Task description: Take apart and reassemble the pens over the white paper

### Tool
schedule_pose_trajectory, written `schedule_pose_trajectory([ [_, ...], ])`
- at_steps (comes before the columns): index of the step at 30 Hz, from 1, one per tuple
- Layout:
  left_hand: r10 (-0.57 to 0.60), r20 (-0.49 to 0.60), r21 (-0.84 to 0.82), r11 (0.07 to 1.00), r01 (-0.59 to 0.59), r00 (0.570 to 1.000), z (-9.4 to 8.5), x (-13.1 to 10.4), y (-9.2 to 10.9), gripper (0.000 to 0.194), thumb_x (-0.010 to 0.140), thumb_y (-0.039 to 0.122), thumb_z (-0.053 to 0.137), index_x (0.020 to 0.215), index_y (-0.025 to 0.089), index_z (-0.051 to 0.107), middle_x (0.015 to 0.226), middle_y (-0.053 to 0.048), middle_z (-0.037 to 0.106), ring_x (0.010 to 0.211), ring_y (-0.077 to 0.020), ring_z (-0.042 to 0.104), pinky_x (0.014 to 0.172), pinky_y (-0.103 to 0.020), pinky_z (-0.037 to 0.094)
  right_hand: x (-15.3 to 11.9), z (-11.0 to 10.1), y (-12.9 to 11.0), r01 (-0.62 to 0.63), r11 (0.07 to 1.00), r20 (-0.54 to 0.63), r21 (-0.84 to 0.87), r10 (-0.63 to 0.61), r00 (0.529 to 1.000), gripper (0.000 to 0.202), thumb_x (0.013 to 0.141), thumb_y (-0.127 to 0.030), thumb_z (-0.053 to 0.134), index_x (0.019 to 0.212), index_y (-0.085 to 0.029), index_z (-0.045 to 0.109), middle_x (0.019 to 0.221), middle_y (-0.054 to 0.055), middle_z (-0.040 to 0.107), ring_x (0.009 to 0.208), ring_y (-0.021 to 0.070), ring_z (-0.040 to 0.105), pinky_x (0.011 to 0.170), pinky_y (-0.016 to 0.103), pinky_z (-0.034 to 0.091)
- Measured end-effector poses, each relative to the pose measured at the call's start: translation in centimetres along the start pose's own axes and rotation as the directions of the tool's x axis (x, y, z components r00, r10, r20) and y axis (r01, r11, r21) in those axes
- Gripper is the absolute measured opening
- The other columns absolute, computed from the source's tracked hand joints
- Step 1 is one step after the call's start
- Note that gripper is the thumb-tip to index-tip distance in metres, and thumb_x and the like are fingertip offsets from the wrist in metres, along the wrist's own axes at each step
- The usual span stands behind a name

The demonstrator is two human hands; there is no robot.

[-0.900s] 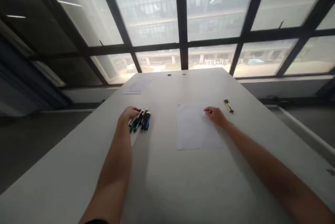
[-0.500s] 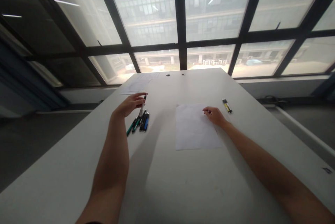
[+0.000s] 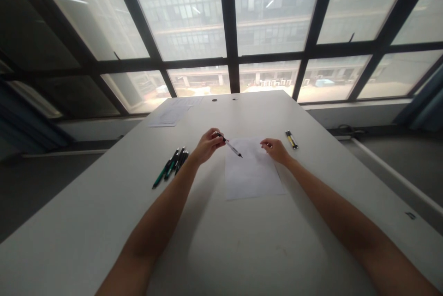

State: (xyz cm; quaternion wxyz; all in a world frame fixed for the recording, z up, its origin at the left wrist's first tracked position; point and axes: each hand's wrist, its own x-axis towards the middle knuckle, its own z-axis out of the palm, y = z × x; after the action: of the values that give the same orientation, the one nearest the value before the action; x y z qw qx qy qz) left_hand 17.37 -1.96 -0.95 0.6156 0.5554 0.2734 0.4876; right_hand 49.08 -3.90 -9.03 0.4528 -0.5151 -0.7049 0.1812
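Observation:
My left hand (image 3: pixel 209 145) is closed on a white-barrelled pen (image 3: pixel 232 147) with dark ends. The pen slants down to the right, over the upper left part of a sheet of white paper (image 3: pixel 252 178). My right hand (image 3: pixel 276 150) is at the paper's upper right edge, its fingers loosely curled and slightly apart, with nothing visible between them. Left of my left forearm, several pens (image 3: pixel 169 167) with black and green parts lie in a loose group, partly hidden by the arm.
Two pens or markers (image 3: pixel 291 139), with yellow and pale parts, lie right of my right hand. Other printed sheets (image 3: pixel 168 115) lie at the table's far left corner. The white table (image 3: pixel 242 240) reaches toward large framed windows. A small dark mark (image 3: pixel 410 215) sits near its right edge.
My left hand has carried the pen rightward from the pen group to over the paper, and the pen has turned to point down right. My right hand stays by the paper; the view has shifted slightly.

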Motion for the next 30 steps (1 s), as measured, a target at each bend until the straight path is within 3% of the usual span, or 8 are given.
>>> schedule_pose_trajectory([
  [5, -0.012, -0.103, -0.039, 0.999, 0.008, 0.995, 2.9, -0.4, -5.1, 0.039, 0.065, 0.028, 0.086, 0.087, 0.017, 0.056, 0.089, 0.000, 0.066, 0.082, -0.0134, 0.066, 0.082, -0.032, 0.054, 0.3, 0.0, -2.1, -0.055, 0.965, 0.120, 0.255, 0.025, 0.993, 0.034, 0.088, -0.043, 0.052, 0.087, -0.015, 0.072, 0.073, 0.005, 0.071, 0.052, 0.0112, 0.056, 0.050, 0.023, 0.044],
  [8, 0.021, -0.148, -0.044, 0.999, -0.028, 0.989, 3.9, -0.7, -6.4, 0.040, 0.064, 0.030, 0.086, 0.082, 0.017, 0.053, 0.087, 0.000, 0.065, 0.083, -0.0143, 0.067, 0.084, -0.034, 0.054, 0.1, 0.6, -3.3, -0.124, 0.924, 0.227, 0.361, 0.042, 0.973, 0.042, 0.088, -0.052, 0.052, 0.092, -0.015, 0.071, 0.072, 0.004, 0.069, 0.050, 0.0106, 0.056, 0.043, 0.021, 0.038],
  [10, 0.053, -0.163, -0.030, 0.998, -0.059, 0.985, 4.3, -0.9, -6.7, 0.041, 0.064, 0.031, 0.087, 0.079, 0.017, 0.051, 0.086, 0.000, 0.065, 0.082, -0.0142, 0.067, 0.082, -0.034, 0.054, -0.1, 1.2, -3.9, -0.156, 0.908, 0.257, 0.388, 0.056, 0.965, 0.042, 0.086, -0.054, 0.054, 0.080, -0.015, 0.070, 0.060, 0.002, 0.064, 0.045, 0.0096, 0.051, 0.040, 0.021, 0.035],
  [13, 0.105, -0.171, 0.035, 0.994, -0.100, 0.980, 4.6, -0.9, -6.9, 0.041, 0.064, 0.032, 0.086, 0.079, 0.017, 0.051, 0.086, -0.001, 0.066, 0.079, -0.0143, 0.068, 0.077, -0.030, 0.053, -0.3, 2.1, -4.5, -0.179, 0.877, 0.154, 0.447, 0.121, 0.981, 0.038, 0.082, -0.051, 0.062, 0.070, -0.015, 0.066, 0.051, -0.002, 0.055, 0.042, 0.0077, 0.044, 0.040, 0.021, 0.032],
  [17, 0.148, -0.169, 0.192, 0.975, -0.115, 0.974, 4.3, -0.7, -7.2, 0.038, 0.067, 0.035, 0.084, 0.081, 0.017, 0.054, 0.076, -0.001, 0.067, 0.073, -0.0159, 0.068, 0.066, -0.027, 0.050, -0.5, 2.7, -4.6, -0.184, 0.802, -0.011, 0.568, 0.231, 0.973, 0.037, 0.072, -0.049, 0.072, 0.088, -0.016, 0.066, 0.059, -0.001, 0.061, 0.046, 0.0091, 0.048, 0.042, 0.022, 0.035],
  [20, 0.171, -0.139, 0.326, 0.938, -0.118, 0.975, 4.0, -0.4, -7.4, 0.030, 0.072, 0.038, 0.079, 0.083, 0.017, 0.061, 0.067, -0.001, 0.066, 0.062, -0.0142, 0.064, 0.059, -0.026, 0.045, -0.5, 2.7, -3.9, -0.170, 0.801, -0.090, 0.575, 0.268, 0.959, 0.039, 0.067, -0.049, 0.077, 0.085, -0.018, 0.062, 0.061, 0.000, 0.063, 0.049, 0.0107, 0.052, 0.043, 0.023, 0.038],
  [24, 0.196, -0.207, 0.390, 0.915, -0.103, 0.959, 3.6, -0.3, -7.6, 0.027, 0.073, 0.039, 0.077, 0.085, 0.015, 0.071, 0.070, -0.004, 0.070, 0.065, -0.0158, 0.064, 0.062, -0.028, 0.047, -0.4, 2.6, -2.9, -0.159, 0.841, -0.158, 0.517, 0.277, 0.948, 0.039, 0.069, -0.052, 0.074, 0.081, -0.016, 0.066, 0.057, -0.001, 0.059, 0.049, 0.0106, 0.051, 0.045, 0.023, 0.040],
  [30, 0.210, -0.279, 0.361, 0.927, -0.100, 0.937, 3.1, -0.1, -8.2, 0.027, 0.072, 0.037, 0.078, 0.088, 0.015, 0.074, 0.074, -0.006, 0.073, 0.069, -0.0181, 0.068, 0.065, -0.030, 0.050, -0.4, 2.4, -2.1, -0.097, 0.828, -0.190, 0.552, 0.238, 0.952, 0.040, 0.072, -0.050, 0.071, 0.093, -0.016, 0.069, 0.074, 0.005, 0.070, 0.062, 0.0142, 0.062, 0.057, 0.027, 0.051],
])
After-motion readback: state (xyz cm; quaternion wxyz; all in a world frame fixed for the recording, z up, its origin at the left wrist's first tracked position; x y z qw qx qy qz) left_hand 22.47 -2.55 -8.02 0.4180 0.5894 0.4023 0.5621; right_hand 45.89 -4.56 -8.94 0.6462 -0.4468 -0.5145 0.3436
